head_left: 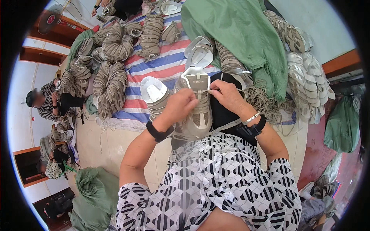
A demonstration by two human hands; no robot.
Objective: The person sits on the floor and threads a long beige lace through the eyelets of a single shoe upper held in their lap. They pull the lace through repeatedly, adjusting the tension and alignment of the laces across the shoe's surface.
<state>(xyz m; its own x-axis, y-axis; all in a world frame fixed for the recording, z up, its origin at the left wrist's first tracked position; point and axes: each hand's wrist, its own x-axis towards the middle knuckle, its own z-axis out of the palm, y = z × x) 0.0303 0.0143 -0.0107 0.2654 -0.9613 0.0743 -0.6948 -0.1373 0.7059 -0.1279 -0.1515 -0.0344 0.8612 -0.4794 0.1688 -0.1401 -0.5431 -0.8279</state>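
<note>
A grey-beige shoe upper (201,111) with white edging lies across my lap, its tongue pointing away from me. My left hand (180,107) is over the left side of its lacing, fingers pinched together; what they hold is hidden. At the right edge of the tongue, my right hand (230,97) pinches a pale shoelace (203,91) that runs across the upper. Another length of lace trails over my lap below the shoe. Close by on the left stands a stack of similar uppers (153,91) with white insides.
Bundles of uppers (110,86) cover a striped sheet (154,73) ahead. A green sack (239,34) and a heap of loose laces (268,98) lie at the right. More uppers (308,82) are stacked farther right. A person in stripes (50,98) sits at the left, beyond another green sack (94,196).
</note>
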